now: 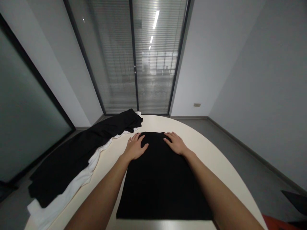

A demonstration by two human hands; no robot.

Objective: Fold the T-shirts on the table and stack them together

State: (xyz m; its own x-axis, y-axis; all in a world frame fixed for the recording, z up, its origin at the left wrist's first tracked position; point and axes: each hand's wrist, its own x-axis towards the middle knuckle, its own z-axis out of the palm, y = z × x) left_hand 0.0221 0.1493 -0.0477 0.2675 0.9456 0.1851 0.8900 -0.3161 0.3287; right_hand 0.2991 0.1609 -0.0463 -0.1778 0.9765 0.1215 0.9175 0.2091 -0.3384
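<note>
A black garment [163,179], folded into a neat rectangle, lies flat on the cream table [211,153] in front of me. My left hand [135,147] rests palm down on its far left corner, fingers spread and flat. My right hand [175,142] lies flat on the far right corner, fingers stretched out. Neither hand holds anything. Both forearms reach forward along the garment's sides.
A heap of black clothing [79,153] lies along the table's left side over white clothing [72,188]. Beyond the table's rounded far edge stand glass doors with blinds [134,57]. Grey floor [240,150] lies to the right.
</note>
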